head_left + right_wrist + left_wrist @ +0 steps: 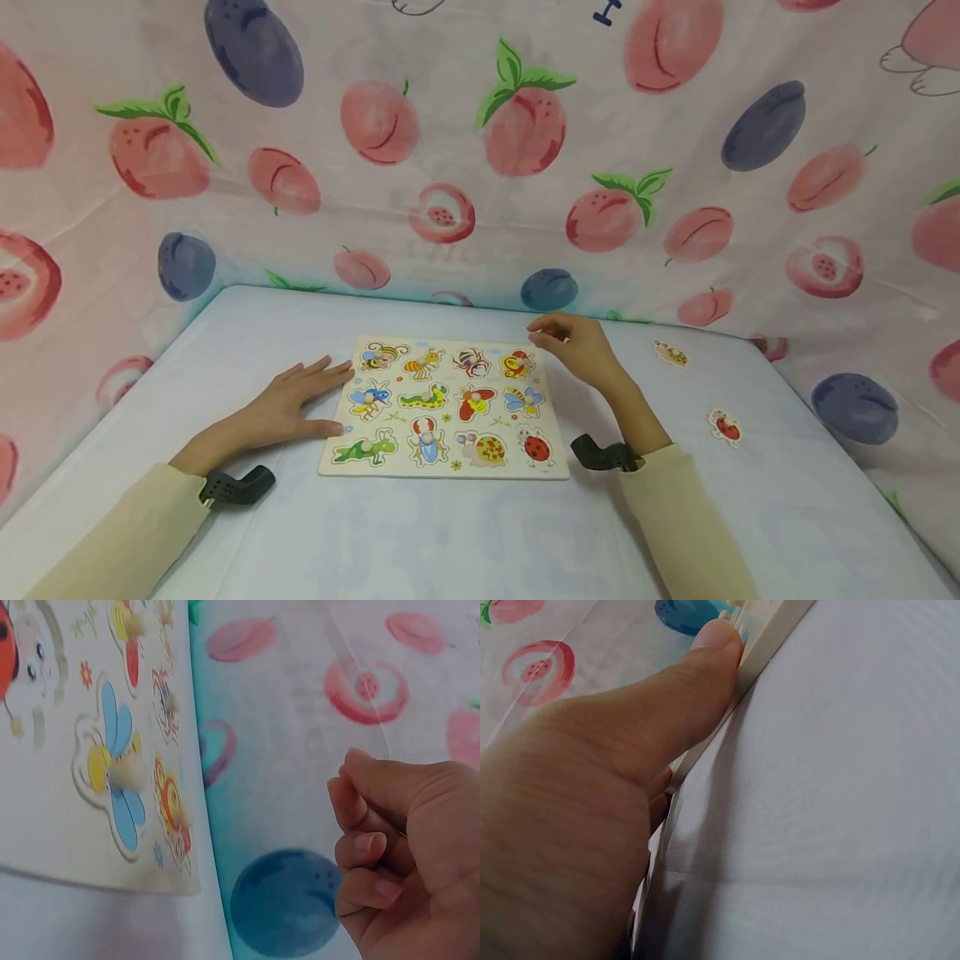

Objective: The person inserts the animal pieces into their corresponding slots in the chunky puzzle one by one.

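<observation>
A wooden peg puzzle board (401,425) with insect pictures lies flat on the table. My left hand (288,406) rests at its left side with fingers spread, the thumb on the board's edge in the left wrist view. Beside the board's far right corner, my right hand (573,346) is raised with fingers curled; the right wrist view shows thumb and forefinger together and nothing between them. Closest to it is the red-and-yellow butterfly piece (517,364), seated in the board. Knobs show on most pictures; the snail (482,450) and ladybug (536,447) spots show none.
Two loose pieces lie on the table to the right: a snail piece (670,354) farther back and a ladybug piece (725,427) nearer. A white cloth (420,542) covers the table. Behind it hangs a fruit-print curtain (465,150).
</observation>
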A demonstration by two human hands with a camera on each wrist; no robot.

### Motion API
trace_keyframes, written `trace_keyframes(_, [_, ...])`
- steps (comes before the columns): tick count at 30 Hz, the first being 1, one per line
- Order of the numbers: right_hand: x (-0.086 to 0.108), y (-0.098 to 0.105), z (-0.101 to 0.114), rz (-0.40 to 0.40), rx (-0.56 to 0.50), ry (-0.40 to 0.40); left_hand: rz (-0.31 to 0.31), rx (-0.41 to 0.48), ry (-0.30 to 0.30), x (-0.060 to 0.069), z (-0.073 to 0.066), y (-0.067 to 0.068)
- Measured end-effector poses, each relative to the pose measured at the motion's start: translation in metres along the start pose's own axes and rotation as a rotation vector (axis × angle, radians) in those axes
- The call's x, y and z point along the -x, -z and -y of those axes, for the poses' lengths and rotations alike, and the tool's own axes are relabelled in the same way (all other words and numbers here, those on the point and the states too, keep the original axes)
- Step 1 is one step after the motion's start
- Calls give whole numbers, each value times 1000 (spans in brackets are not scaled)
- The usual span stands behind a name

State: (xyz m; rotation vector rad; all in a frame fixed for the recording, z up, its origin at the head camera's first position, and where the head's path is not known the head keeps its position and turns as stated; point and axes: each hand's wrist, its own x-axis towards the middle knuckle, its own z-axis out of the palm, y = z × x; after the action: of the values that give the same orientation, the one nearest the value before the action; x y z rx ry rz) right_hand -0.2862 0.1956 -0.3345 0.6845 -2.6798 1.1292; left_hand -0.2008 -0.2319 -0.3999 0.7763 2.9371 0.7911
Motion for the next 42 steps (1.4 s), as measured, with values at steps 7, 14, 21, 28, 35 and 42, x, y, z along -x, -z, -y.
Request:
trace_keyframes(7, [-1,17,-22,-108,2,-54,-2,-7,6,1,1,1])
trace_keyframes(14, [4,39,-51,-265,7,-129,0,0,8,3,3,0])
trace_keyframes(21, [11,56,-72,-358,-14,-215,3,6,12,4,3,0])
trace_keyframes(28, [18,65,-88,-393,26,-300,1,14,5,4,3,-1])
trace_keyframes(35, [27,73,-108,-462,3,-426,3,2,-1,2,5,-1])
trace_keyframes(42, [39,73,-128,-459,-40,-609,5,-3,-5,0,3,-1])
